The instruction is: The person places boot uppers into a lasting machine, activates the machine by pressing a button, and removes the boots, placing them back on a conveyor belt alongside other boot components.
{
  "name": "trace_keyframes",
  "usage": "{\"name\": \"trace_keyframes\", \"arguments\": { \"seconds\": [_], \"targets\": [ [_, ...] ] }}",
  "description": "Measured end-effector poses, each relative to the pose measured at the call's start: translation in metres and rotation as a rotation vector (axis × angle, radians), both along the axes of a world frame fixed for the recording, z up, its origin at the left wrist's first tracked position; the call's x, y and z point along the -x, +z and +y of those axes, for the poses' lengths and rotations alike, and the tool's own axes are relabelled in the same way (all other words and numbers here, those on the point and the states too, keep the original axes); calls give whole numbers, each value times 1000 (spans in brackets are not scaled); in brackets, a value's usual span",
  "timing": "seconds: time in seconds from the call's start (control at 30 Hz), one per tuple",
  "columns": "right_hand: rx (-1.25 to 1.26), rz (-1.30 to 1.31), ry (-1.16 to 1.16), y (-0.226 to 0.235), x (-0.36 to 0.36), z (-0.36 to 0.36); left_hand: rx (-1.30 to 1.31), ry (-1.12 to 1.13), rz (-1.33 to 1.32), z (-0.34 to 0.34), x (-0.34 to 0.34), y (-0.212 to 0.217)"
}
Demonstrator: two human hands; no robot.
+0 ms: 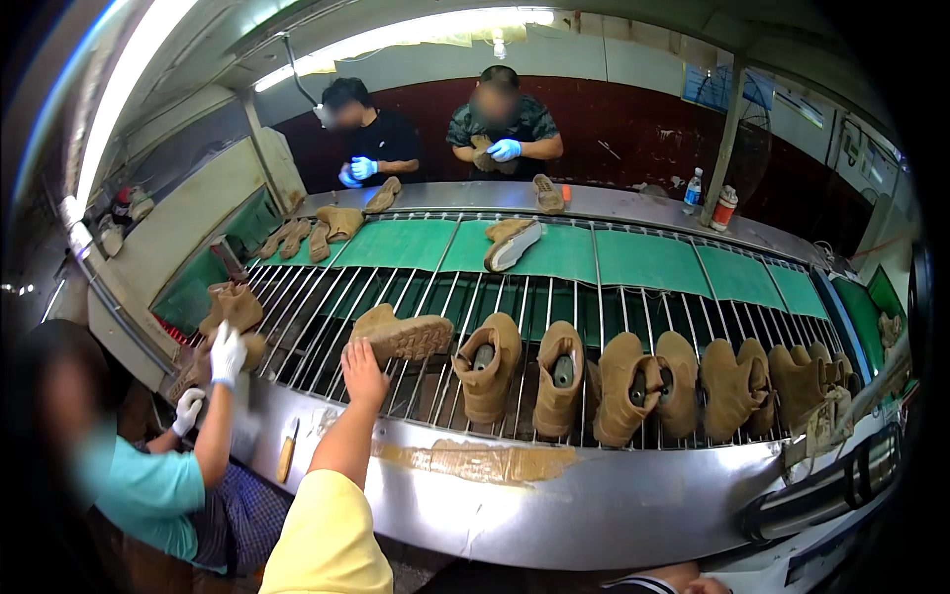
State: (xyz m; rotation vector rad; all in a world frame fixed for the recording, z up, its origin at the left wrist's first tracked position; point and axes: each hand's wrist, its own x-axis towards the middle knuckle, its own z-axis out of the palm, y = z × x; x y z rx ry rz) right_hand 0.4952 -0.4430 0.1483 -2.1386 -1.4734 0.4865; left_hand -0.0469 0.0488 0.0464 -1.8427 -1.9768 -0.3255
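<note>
My left hand (364, 374), reaching in from a yellow sleeve, is closed around the left end of a tan boot (406, 337). The boot is tilted on its side at the near edge of the metal bar rack (426, 381), its treaded sole facing me. My thumb is mostly hidden. To the right, several tan boots stand in a row on the bars, among them one boot (487, 366) and another boot (559, 376) with dark pieces inside. My right hand is not recognisable in view; a dark striped edge and bare skin at the bottom right cannot be assigned.
A wooden-handled tool (288, 453) lies on the metal ledge (554, 505). A white-gloved co-worker handles boots at left; two blue-gloved people work across the rack. A white-soled shoe (513, 245) rests on the green panels (633, 259). A bottle (693, 191) stands beyond.
</note>
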Motion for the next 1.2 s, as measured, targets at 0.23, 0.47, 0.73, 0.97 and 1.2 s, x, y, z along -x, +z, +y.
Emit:
{"name": "trace_keyframes", "arguments": {
  "seconds": [0.23,0.47,0.73,0.97,1.2],
  "targets": [
    [-69,-264,-123,-100,60,-3,70,-71,196,58,12,-60],
    [-40,-93,-230,-119,53,-23,177,-339,171,43,-30,26],
    [-185,5,-350,-92,83,-67,48,-176,-425,-95,10,147],
    [-504,556,-372,-102,102,-64,544,-431,-2221,-240,29,68],
    [-535,1474,266,8,149,20,1590,-438,-2819,-345,-171,57]
  ]
}}
